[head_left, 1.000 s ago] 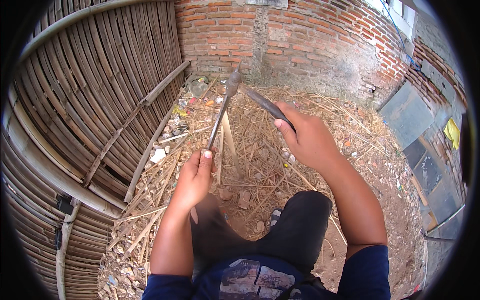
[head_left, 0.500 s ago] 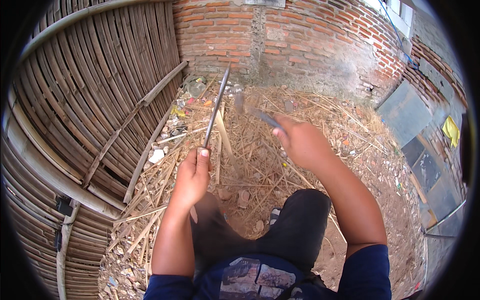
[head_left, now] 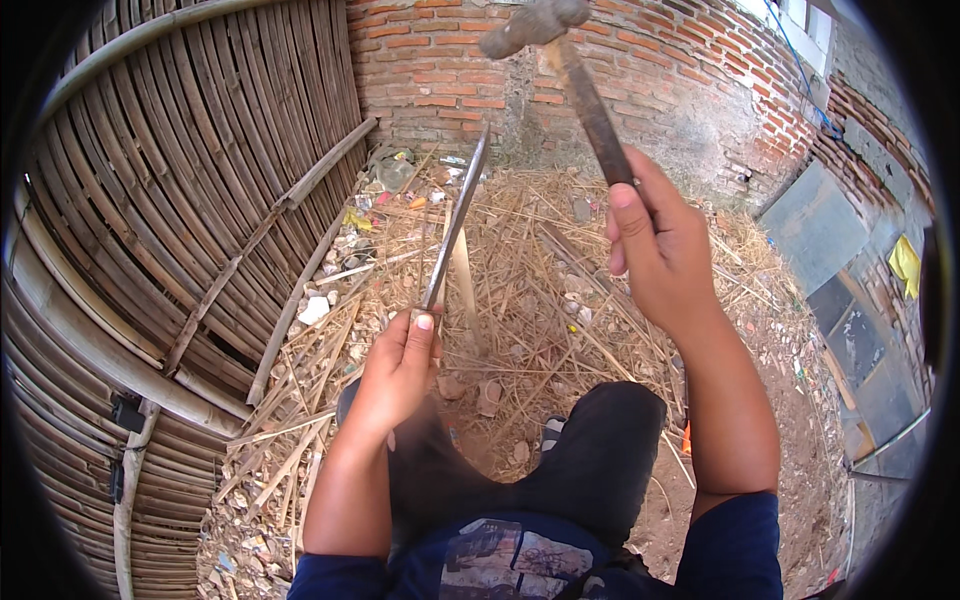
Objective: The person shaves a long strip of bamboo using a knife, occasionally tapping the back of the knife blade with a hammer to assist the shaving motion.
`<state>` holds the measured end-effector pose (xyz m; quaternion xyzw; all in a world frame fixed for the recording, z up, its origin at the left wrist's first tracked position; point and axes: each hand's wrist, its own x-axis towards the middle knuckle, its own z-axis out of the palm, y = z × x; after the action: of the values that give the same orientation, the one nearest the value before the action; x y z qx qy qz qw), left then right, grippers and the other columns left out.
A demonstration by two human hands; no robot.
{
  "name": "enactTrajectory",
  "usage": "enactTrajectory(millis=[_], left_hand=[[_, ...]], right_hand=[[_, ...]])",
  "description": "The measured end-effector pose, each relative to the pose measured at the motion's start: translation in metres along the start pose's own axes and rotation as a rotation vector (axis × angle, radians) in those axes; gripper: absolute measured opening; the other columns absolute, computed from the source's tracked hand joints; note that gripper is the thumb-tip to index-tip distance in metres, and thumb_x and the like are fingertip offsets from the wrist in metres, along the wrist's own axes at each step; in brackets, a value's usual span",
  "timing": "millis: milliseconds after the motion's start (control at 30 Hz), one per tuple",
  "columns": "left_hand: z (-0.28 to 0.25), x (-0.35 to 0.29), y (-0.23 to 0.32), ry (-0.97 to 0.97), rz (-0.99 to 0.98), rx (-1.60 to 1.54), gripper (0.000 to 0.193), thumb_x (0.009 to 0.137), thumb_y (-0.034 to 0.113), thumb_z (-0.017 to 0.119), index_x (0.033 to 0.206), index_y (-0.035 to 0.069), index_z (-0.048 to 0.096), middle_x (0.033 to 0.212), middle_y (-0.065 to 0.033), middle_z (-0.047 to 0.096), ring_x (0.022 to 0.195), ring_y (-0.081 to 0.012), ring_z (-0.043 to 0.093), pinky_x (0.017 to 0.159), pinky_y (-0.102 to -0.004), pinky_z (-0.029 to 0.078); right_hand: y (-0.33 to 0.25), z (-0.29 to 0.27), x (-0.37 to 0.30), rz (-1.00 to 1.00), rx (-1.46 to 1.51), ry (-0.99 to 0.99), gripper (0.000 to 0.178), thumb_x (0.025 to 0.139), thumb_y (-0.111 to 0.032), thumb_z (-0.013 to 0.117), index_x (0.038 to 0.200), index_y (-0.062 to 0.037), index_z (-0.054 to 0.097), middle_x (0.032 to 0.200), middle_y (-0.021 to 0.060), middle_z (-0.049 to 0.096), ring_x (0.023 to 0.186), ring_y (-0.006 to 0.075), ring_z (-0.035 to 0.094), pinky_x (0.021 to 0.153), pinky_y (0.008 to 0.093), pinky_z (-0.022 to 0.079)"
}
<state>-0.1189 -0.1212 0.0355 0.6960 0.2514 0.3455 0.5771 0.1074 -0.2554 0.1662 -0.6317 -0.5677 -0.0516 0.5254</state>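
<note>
My left hand [head_left: 398, 370] is closed round the lower end of a long knife [head_left: 459, 218]. The narrow dark metal blade slants up and away to the right, its far tip in front of the brick wall; the grip is mostly covered by my fingers. My right hand [head_left: 662, 235] grips the dark handle of a hammer [head_left: 596, 112], raised on the right. The hammer's worn grey head sits at the top of the view, up and to the right of the blade's tip and apart from it. A pale bamboo strip [head_left: 463, 285] stands out just behind the blade.
Dry straw and bamboo splinters [head_left: 530, 230] litter the ground before my knees, with stones and rubbish at the left. A bamboo slat fence [head_left: 190, 170] runs along the left. A brick wall [head_left: 430, 75] closes the far side. Grey panels [head_left: 815, 225] lean at the right.
My right hand has lifted the hammer from beside the blade to high on the right. The knife in my left hand has shifted slightly right, its blade turned a little.
</note>
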Motion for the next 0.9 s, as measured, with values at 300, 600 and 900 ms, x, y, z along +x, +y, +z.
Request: enactTrajectory(millis=[300,600,900], left_hand=[[0.013,-0.004,-0.017,0.03,0.023,0.103,0.043,0.11,0.037,0.044,0.129,-0.001,0.055,0.08,-0.0009,0.053,0.052,-0.0054,0.046,0.045,-0.0221,0.037],[0.022,-0.004,-0.018,0.02,0.043,0.084,0.044,0.11,0.037,0.043,0.13,-0.001,0.055,0.08,-0.0007,0.053,0.052,-0.0054,0.046,0.045,-0.022,0.036],[0.023,-0.004,-0.011,0.021,0.019,0.061,0.044,0.111,0.034,0.04,0.132,-0.002,0.054,0.082,-0.0013,0.054,0.052,-0.0057,0.046,0.045,-0.0226,0.037]], right_hand=[[0.014,0.013,-0.014,-0.008,-0.4,-0.233,0.037,0.105,-0.03,0.052,0.134,-0.008,0.06,0.075,0.0172,0.067,0.061,0.0318,0.066,0.059,0.0444,0.051],[0.01,-0.004,-0.019,-0.117,-0.271,0.025,0.041,0.104,-0.032,0.054,0.137,-0.0084,0.058,0.081,0.0182,0.07,0.068,0.0353,0.068,0.064,0.0428,0.053],[0.006,0.004,-0.027,-0.032,-0.327,-0.217,0.04,0.104,-0.03,0.053,0.138,-0.0101,0.056,0.089,0.021,0.07,0.076,0.0409,0.067,0.069,0.0485,0.053]])
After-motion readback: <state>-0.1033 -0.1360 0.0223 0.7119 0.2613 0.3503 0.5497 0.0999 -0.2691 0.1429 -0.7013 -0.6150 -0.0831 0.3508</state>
